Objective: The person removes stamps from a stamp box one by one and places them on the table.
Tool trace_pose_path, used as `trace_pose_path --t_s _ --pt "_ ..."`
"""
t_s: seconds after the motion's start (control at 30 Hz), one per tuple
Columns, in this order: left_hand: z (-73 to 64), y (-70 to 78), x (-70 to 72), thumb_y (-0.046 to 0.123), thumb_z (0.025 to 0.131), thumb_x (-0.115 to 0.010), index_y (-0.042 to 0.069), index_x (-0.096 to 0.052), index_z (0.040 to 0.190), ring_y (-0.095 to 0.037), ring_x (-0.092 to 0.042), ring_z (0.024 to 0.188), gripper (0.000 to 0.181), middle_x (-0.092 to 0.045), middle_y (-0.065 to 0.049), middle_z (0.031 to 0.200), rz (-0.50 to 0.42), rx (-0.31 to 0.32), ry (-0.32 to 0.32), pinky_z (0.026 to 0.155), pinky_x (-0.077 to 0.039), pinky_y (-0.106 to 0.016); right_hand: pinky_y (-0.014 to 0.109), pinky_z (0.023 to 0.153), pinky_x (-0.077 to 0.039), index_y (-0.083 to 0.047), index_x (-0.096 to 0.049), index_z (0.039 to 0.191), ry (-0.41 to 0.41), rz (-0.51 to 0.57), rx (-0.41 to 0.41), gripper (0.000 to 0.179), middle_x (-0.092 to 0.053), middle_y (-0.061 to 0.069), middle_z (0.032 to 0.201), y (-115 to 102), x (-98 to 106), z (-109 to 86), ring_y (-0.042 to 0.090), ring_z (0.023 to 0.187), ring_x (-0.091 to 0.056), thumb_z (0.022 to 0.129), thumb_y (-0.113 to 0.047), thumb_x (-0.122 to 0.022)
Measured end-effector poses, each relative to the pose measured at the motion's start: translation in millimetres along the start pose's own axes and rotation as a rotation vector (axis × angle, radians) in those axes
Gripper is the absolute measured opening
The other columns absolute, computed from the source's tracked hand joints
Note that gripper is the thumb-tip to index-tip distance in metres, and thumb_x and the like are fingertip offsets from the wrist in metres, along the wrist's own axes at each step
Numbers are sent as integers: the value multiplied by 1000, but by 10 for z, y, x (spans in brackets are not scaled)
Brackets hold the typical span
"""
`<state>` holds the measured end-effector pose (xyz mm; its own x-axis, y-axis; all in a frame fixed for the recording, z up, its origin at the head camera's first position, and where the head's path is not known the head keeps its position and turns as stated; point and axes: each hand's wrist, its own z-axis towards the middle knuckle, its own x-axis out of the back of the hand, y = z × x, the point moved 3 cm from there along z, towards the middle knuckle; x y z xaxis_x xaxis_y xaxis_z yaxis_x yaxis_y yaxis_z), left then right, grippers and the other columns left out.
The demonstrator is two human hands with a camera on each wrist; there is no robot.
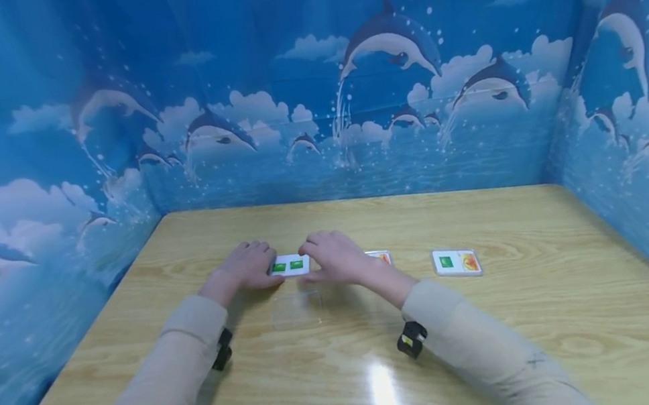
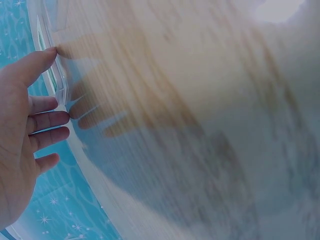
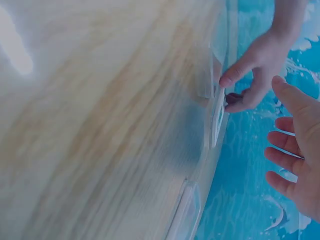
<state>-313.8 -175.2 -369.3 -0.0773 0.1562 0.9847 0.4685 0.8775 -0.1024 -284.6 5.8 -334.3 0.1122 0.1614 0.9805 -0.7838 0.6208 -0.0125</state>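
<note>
A white card with two green pictures (image 1: 290,265), apparently in a clear case, lies on the wooden table between the hands. The left hand (image 1: 250,266) pinches its left end, thumb on the near side and fingers on the far side. In the left wrist view, the left thumb and fingertips meet the card's edge (image 2: 50,75). Close to the card's right end is the right hand (image 1: 334,255). Seen from the right wrist, the right hand (image 3: 300,150) has loosely spread fingers, apart from the card (image 3: 218,117).
A clear flat plastic piece (image 1: 296,310) lies nearer the body. One card (image 1: 384,257) is partly hidden behind the right wrist. Farther right lies a cased card with green and orange pictures (image 1: 456,262). Dolphin-print curtains (image 1: 311,96) surround the table's back and sides.
</note>
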Motion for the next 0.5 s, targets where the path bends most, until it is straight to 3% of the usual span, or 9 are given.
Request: trace_pose_path --t_s 0.27,0.5 --pt "-14 15 -14 52 85 -55 6 -57 106 -26 -51 96 51 -55 -10 103 3 -13 16 91 -38 -47 32 80 -47 -7 -60 118 -6 178 -97 49 -60 6 109 105 -17 113 18 97 -56 82 -41 -68" --pt "-20 13 10 52 85 -56 5 -56 111 -27 -51 99 54 -55 -11 106 -8 -2 11 93 -36 -48 37 87 -45 0 -54 123 31 492 -212 52 -59 14 115 214 -31 197 27 106 -55 85 -31 -68"
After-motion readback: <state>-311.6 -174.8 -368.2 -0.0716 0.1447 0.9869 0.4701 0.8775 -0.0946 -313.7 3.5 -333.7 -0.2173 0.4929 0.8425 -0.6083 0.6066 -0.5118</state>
